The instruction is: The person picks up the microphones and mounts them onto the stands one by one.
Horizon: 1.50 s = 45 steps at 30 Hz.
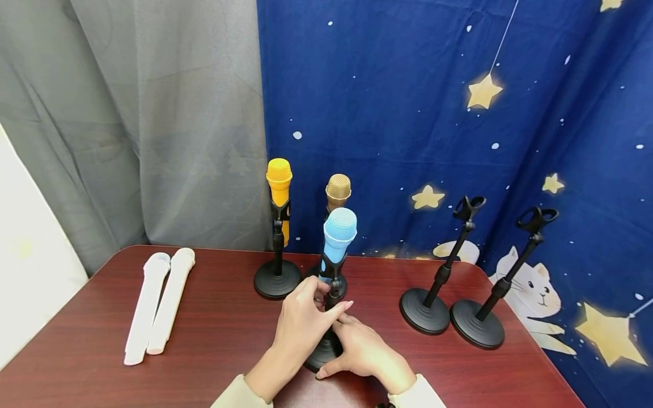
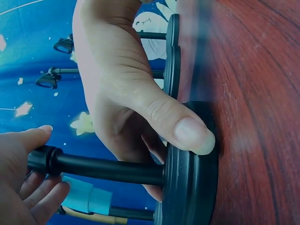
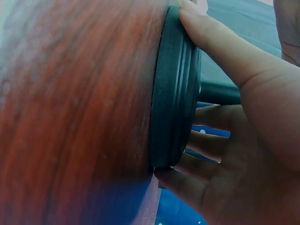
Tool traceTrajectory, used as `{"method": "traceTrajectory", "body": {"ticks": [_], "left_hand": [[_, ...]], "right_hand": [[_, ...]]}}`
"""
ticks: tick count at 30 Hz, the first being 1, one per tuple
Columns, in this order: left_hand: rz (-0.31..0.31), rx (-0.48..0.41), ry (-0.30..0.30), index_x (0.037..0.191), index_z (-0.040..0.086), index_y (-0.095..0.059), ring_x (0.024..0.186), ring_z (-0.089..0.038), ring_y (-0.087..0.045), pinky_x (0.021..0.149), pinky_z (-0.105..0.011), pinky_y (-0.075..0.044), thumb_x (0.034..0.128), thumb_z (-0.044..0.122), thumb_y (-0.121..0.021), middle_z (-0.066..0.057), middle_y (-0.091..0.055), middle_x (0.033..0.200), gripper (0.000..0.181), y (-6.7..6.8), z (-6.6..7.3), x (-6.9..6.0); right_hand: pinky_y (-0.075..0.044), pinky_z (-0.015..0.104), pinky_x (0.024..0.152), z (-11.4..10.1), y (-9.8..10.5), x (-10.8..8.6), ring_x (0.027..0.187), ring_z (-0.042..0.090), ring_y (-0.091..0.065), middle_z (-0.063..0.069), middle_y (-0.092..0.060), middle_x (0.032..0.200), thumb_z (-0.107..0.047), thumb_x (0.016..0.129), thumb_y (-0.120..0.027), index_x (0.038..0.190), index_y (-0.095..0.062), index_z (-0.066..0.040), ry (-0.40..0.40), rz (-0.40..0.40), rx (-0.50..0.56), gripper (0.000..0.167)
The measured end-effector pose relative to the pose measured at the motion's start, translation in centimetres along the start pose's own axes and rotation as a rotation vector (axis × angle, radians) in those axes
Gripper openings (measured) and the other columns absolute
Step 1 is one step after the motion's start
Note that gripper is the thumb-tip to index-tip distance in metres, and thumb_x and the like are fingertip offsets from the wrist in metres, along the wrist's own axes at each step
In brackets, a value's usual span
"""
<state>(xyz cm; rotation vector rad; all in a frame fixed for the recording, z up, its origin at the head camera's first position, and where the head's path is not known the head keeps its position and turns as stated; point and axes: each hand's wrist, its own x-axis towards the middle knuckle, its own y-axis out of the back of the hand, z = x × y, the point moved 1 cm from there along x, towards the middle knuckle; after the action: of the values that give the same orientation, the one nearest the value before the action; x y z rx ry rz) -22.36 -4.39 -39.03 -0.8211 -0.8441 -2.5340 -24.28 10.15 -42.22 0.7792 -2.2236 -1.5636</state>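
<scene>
A blue microphone (image 1: pixel 340 226) sits tilted in the clip of a black stand near the front of the table. My left hand (image 1: pixel 301 320) has its thumb and fingers round the stand's pole, below the clip; the left wrist view shows them at the pole's collar (image 2: pixel 44 161). Lower down, my right hand (image 1: pixel 364 351) grips the round base (image 3: pixel 174 93), thumb on one edge and fingers round the other side. The base rests flat on the wooden table (image 3: pixel 75 103).
Behind stand a yellow microphone (image 1: pixel 279 175) and a gold microphone (image 1: pixel 338 188), each on a black stand. Two stands with bare clips, one base (image 1: pixel 424 310) beside the other (image 1: pixel 477 324), are at right. Two white microphones (image 1: pixel 143 317) (image 1: pixel 172 303) lie at left.
</scene>
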Motion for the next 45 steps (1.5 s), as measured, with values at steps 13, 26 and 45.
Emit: {"method": "traceTrajectory", "body": {"ticks": [13,26,45], "left_hand": [[-0.034,-0.046,-0.003,0.087,0.014,-0.067,0.071,-0.003,-0.067,0.067,-0.017,-0.056,0.0711,0.029,-0.093,0.003,-0.072,0.081,0.034,0.3,-0.5,0.4],[-0.181,-0.19,0.085,0.089,0.013,-0.069,0.078,-0.009,-0.073,0.07,-0.014,-0.057,0.0758,0.02,-0.09,-0.001,-0.075,0.085,0.025,0.9,-1.0,0.9],[-0.173,-0.108,0.049,0.088,0.014,-0.068,0.074,-0.003,-0.071,0.069,-0.015,-0.056,0.0766,0.024,-0.089,0.002,-0.074,0.085,0.026,0.8,-0.5,0.8]], "right_hand": [[-0.049,0.047,0.107,-0.2,0.0,0.0,0.141,0.03,-0.05,0.009,-0.048,0.156,-0.057,0.066,-0.089,0.15,-0.05,-0.013,-0.007,-0.007,-0.004,0.102],[-0.051,0.043,0.105,0.1,0.0,0.3,0.137,0.026,-0.054,0.009,-0.052,0.152,-0.06,0.067,-0.087,0.146,-0.053,-0.011,0.028,-0.002,-0.001,0.099],[-0.059,0.042,0.077,-0.3,0.0,0.5,0.095,0.029,-0.074,0.014,-0.076,0.106,-0.047,0.079,-0.083,0.141,-0.052,0.002,-0.086,0.276,0.144,0.085]]}}
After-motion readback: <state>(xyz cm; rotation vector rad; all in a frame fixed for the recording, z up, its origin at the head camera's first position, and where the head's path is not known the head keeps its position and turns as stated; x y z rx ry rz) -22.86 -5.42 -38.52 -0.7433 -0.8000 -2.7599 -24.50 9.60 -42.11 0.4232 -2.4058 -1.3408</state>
